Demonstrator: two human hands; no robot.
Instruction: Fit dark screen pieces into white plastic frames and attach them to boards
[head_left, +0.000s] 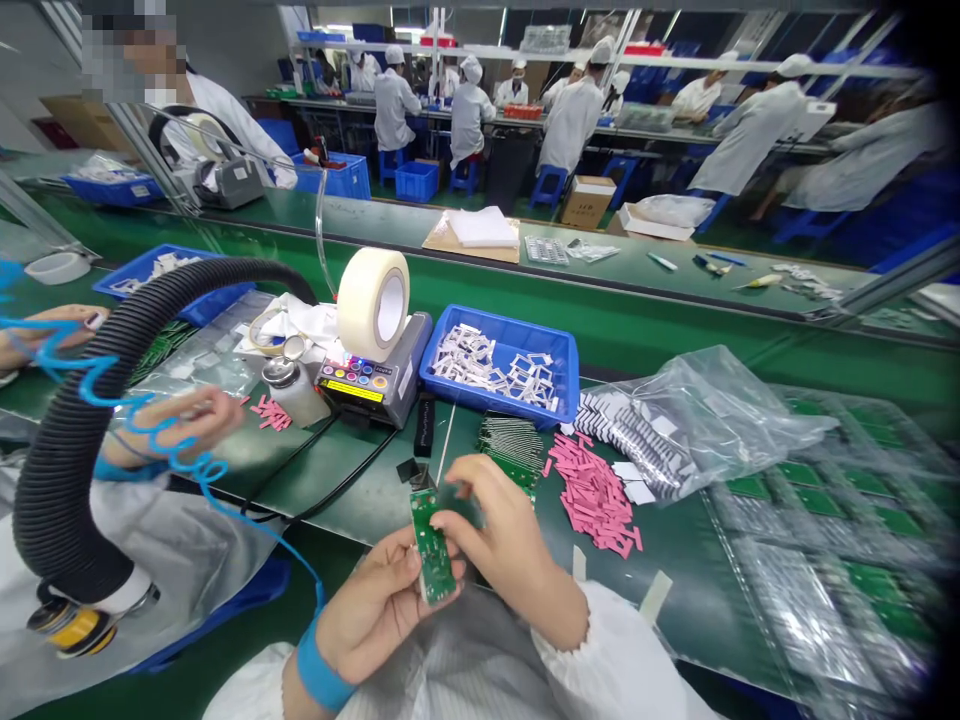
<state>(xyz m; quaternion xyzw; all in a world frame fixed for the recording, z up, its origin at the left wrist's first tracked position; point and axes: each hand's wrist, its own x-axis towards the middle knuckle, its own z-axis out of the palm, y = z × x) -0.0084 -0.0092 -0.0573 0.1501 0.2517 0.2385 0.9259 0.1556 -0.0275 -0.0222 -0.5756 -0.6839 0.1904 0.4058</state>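
Note:
A narrow green circuit board [433,550] is gripped between the thumb and fingers of my left hand [375,600], which wears a blue wrist strap. At its upper end sits a small dark part with a shiny film. My right hand [502,535] hovers over the board's right side, thumb tip at the board's edge, index finger bent and apart from the thumb. Nothing shows between those two fingers. Beyond it stands a row of green circuit boards [514,450]. Pink strips [592,490] lie heaped to the right of that hand.
Behind the boards is a blue tray [499,398] of white frames. A grey machine [375,385] carries a tape roll [373,305], with a metal-topped bottle [292,390] beside it. Plastic trays [817,580] hold boards at right. A co-worker's hand [184,425] and black hose [67,430] are left.

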